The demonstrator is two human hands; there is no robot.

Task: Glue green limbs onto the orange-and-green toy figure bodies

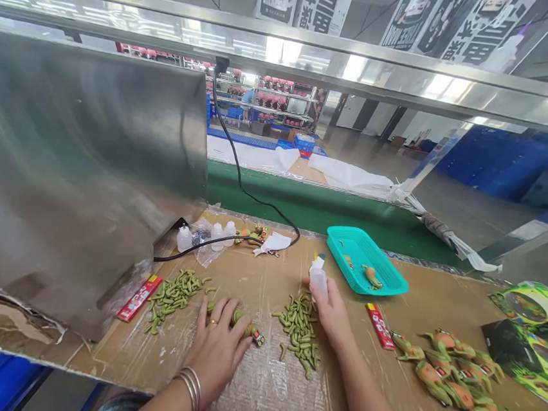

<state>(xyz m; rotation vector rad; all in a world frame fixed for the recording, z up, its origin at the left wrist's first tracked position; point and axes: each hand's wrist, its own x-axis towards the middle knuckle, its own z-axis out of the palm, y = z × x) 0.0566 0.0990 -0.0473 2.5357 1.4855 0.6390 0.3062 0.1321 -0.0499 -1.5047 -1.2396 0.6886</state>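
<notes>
My left hand (219, 339), with a ring and bracelets at the wrist, lies over a green toy creature (238, 318) on the cardboard-covered table. Its fingers curl round the toy, whose head with bulging eyes pokes out to the right. My right hand (330, 304) grips a small white squeeze bottle (318, 279), tilted, with the nozzle end up. Just below that hand lies a pile of small curved green pieces (298, 330). A second pile of green pieces (176, 293) is left of my left hand.
A turquoise basket (392, 287) at the back holds a toy. Finished-looking green-orange toys (464, 375) and printed boxes (538, 354) lie right. Red packets (140, 297) flank the piles. White bottles (217, 235) and a black cable (238, 170) are behind; a metal panel (88, 168) stands left.
</notes>
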